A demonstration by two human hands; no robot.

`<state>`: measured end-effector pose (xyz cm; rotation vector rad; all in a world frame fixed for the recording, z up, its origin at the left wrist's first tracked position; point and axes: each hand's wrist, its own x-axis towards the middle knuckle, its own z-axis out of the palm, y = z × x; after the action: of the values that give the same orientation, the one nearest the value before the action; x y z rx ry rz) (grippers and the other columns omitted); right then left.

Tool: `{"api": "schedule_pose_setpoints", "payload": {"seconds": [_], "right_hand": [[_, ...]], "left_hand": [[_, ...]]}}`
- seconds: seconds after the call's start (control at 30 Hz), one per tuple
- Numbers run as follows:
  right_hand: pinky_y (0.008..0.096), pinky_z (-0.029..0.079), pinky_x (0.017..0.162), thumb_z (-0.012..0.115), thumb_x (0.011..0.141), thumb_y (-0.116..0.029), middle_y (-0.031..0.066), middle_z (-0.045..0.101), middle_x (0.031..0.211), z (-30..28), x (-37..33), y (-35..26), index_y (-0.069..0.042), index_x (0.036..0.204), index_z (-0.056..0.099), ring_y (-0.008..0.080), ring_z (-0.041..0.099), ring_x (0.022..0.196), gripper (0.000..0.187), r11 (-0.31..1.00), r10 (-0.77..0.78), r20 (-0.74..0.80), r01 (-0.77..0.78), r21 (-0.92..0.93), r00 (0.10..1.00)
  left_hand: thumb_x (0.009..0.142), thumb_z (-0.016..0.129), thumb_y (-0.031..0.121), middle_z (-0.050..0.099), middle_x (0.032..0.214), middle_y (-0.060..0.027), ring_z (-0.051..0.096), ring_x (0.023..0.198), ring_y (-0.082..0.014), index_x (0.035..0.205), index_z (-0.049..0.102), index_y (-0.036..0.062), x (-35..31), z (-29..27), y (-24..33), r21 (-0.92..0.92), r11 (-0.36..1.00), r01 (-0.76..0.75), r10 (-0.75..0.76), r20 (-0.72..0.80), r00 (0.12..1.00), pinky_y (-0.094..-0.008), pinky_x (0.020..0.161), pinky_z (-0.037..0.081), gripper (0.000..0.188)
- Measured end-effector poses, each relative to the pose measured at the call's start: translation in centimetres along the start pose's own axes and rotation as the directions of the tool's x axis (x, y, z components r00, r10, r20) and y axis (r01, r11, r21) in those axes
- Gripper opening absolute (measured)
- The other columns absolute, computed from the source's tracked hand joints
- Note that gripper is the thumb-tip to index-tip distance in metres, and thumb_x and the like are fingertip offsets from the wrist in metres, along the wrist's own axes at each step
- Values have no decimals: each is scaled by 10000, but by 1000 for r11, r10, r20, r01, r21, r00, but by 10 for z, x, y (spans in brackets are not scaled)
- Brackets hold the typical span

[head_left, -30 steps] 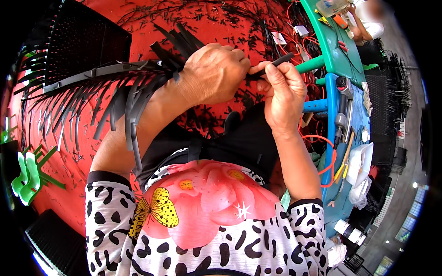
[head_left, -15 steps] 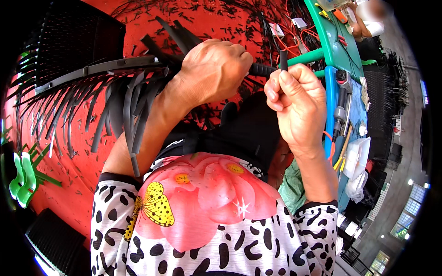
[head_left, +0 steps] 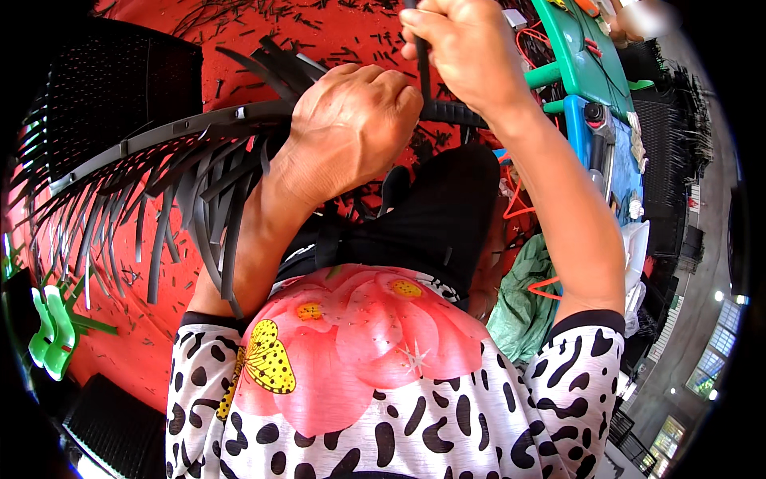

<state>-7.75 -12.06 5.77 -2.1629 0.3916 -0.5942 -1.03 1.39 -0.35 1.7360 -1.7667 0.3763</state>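
Observation:
A curved black frame bar [head_left: 179, 125] runs across from the far left, with many loose flat black strips [head_left: 215, 211] hanging off it. My left hand [head_left: 355, 120] is closed in a fist round this bar, knuckles up; what lies inside the fingers is hidden. To the right of it, the bar's wrapped stretch [head_left: 455, 113] shows. My right hand [head_left: 467, 52] is raised at the top, thumb and fingers pinching a flat black strip [head_left: 424, 70]. That strip runs down toward the bar beside my left knuckles.
A black woven panel [head_left: 152, 88] stands at far left, above green plastic pieces [head_left: 54, 331]. Black offcuts litter the red floor [head_left: 152, 343]. At right are a green table [head_left: 594, 68], a power tool [head_left: 598, 140] and green cloth [head_left: 531, 299]. Another person [head_left: 630, 24] sits beyond.
My right hand has moved up and to the left with the strip, its forearm now stretched farther forward. The left hand, still closed, has shifted slightly left and down with the bar.

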Motion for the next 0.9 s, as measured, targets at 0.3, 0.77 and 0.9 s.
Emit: {"api": "schedule_pose_setpoints", "payload": {"seconds": [0.3,0.77,0.9], "right_hand": [[449,473,609,626,776,-146,225,589,666,17,28,72,27,634,568,395,602,681,231,909,-79,105,115,-402,991],[343,528,658,587,804,-26,131,654,753,-21,34,60,29,964,640,202,673,755,177,950,214,480,-296,101,851],[350,512,775,592,739,-17,155,671,881,-28,31,80,8,1044,663,228,658,880,313,980,-104,499,174,-96,861]], "left_hand": [[671,721,106,612,807,-103,611,719,-295,944,612,38,8,-2,-1,-42,998,37,-39,-40,998,-382,650,490,302],[685,691,29,587,789,-100,586,700,-305,975,640,23,21,-3,-16,-68,996,-52,51,-20,999,-387,620,474,294],[684,684,12,580,785,-111,582,704,-316,975,641,15,24,-4,-18,-110,992,-55,53,-26,998,-387,622,470,294]]}}
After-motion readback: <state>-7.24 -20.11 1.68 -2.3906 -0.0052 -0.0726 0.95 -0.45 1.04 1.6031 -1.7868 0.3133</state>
